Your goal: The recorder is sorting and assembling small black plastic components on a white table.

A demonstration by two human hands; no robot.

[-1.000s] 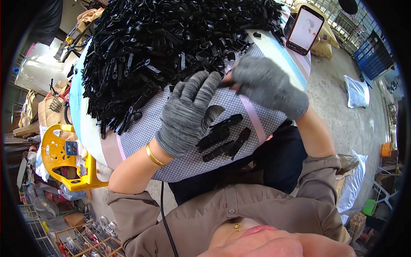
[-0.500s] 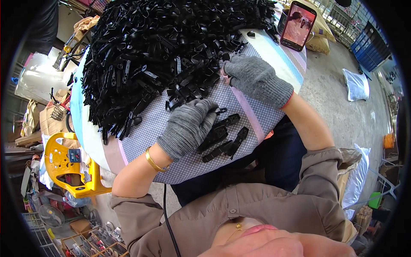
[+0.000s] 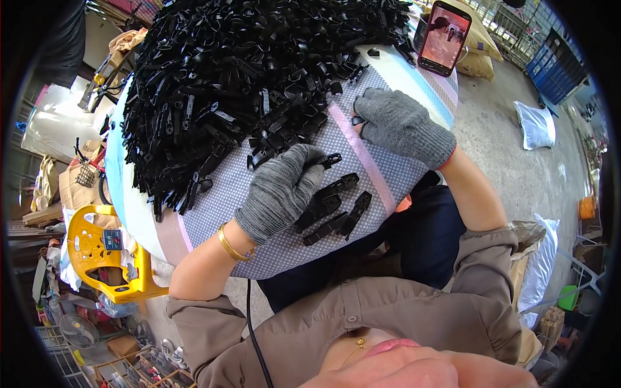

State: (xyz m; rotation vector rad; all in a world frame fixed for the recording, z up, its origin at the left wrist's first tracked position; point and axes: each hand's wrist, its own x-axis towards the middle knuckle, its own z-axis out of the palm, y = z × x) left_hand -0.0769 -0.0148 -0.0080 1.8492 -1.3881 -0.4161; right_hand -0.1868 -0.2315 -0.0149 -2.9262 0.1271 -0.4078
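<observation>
A big heap of black plastic strip-like pieces covers the far and left side of the round table. My left hand, in a grey knit glove, is closed on a black plastic piece whose end sticks out past the fingertips. To the right, my right hand, also gloved, hovers over the patterned cover with its fingers curled around a small black piece, mostly hidden by the glove. Several longer black pieces lie together near the table's front edge, right of my left hand.
A phone with a lit screen stands upright at the table's far right. Left of the table is a yellow plastic chair with a small dark box on it. A black cable hangs at the front. White sacks lie on the floor to the right.
My right hand has drawn back from the heap's edge, slightly right and nearer, with a small black piece now at its fingers. The piece in my left hand shows more.
</observation>
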